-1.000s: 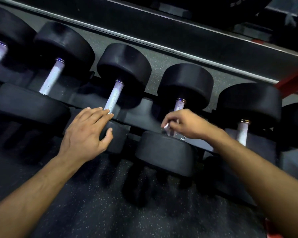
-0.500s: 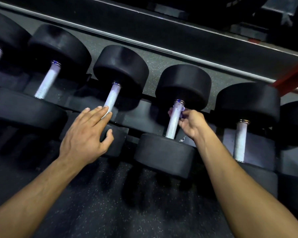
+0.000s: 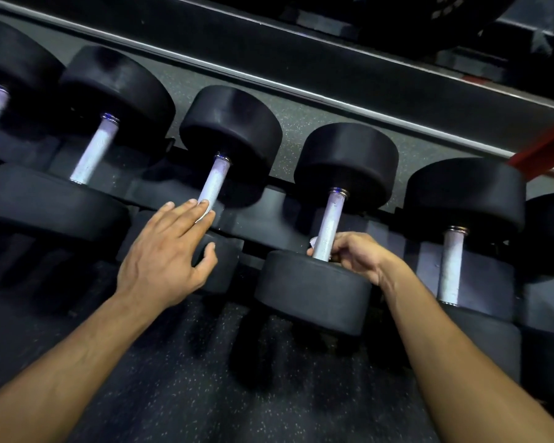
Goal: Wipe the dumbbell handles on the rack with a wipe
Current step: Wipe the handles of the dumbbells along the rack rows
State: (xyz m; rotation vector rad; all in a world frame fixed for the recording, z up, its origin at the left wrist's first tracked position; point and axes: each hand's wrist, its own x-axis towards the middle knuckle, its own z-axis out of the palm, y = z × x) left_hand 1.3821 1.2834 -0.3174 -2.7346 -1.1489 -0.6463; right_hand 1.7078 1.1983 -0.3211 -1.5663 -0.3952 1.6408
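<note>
Since half a second ago the right hand [image 3: 354, 255] has slid down the dumbbell handle [image 3: 330, 223] to its lower end, just above the near weight head [image 3: 314, 290]. Its grip is curled round the handle with the wipe [image 3: 314, 242] showing as a white scrap at the left of the fingers. The left hand [image 3: 163, 257] rests, fingers spread and straight, on the neighbouring dumbbell [image 3: 213, 183] on the rack [image 3: 269, 215].

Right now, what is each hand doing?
Left hand: open, fingers resting on a dumbbell handle.
Right hand: closed around the next handle, with a wipe.
</note>
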